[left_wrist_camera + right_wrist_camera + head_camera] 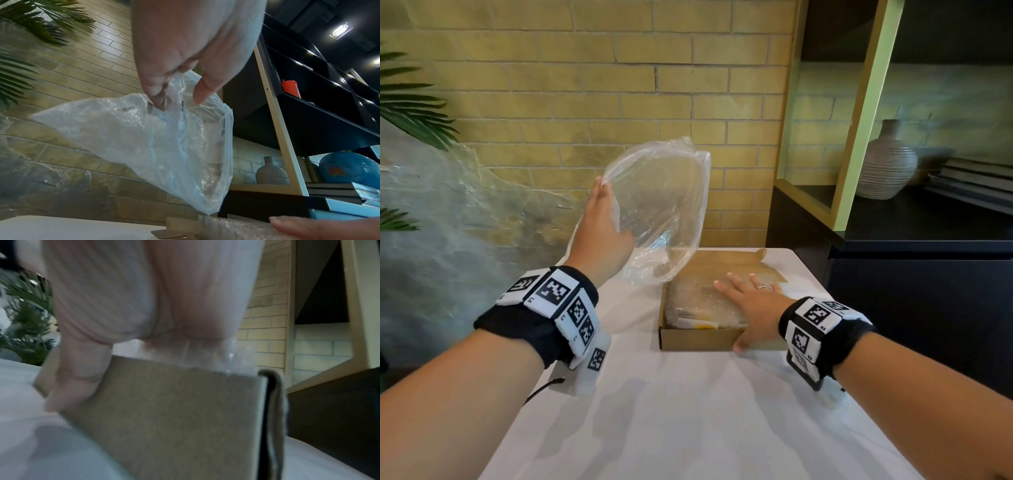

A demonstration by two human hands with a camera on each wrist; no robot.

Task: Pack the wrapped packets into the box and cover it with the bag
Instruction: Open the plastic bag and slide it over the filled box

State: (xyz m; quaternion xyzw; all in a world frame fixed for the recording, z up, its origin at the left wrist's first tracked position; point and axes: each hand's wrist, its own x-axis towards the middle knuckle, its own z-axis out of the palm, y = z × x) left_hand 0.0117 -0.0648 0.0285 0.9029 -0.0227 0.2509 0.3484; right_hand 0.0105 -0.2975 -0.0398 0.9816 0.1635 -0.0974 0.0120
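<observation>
An open brown cardboard box sits on the white table, filled with bubble-wrapped packets. My right hand lies flat on the packets with fingers spread, the thumb hanging down the box's front wall. My left hand is raised above and left of the box and pinches the edge of a clear plastic bag, which hangs open in the air over the box's far left corner. In the left wrist view the fingers pinch the bag at its rim.
A brick wall stands behind the table. A dark shelf unit at the right holds a ribbed vase, stacked books and a blue globe. Palm leaves reach in from the left. The box's flap lies open at the back.
</observation>
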